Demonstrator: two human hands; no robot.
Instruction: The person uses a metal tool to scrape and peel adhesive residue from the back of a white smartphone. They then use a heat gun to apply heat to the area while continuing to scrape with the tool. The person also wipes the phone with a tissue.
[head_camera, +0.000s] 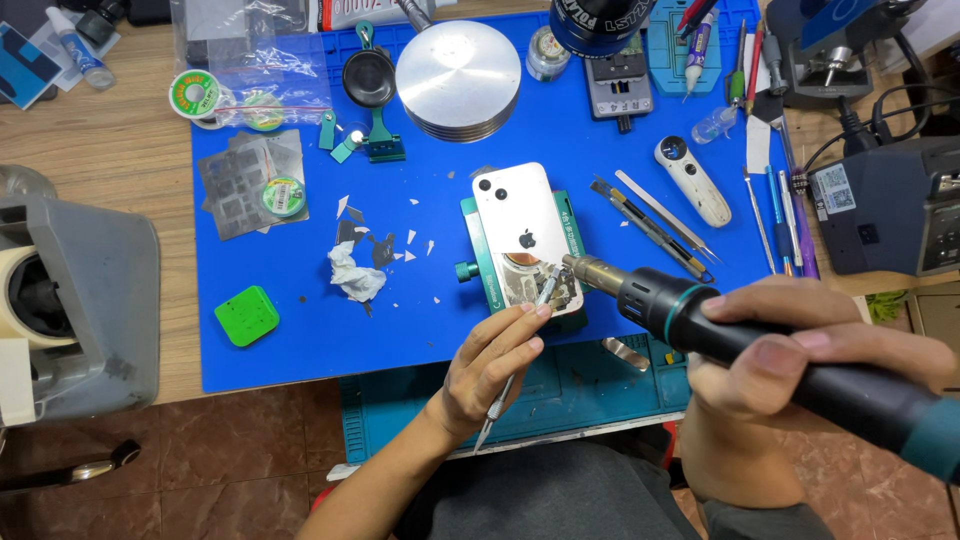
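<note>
Presently, the white phone (520, 235) sits clamped in the green holder (478, 262) on the counter. Left hand (490, 365) pinches a metal pry tool (520, 365); right hand (790, 350) grips the hot-air gun (700, 325). Risk: lingering heat could scorch the phone, and the tool could slip.

White phone (520, 225) in a green clamp (478, 262); bright blue mat (300, 330) on the wood-brown table (110, 140); black hot-air tool (800, 375) with teal band; lime-green block (246, 316) at eight o'clock.
</note>
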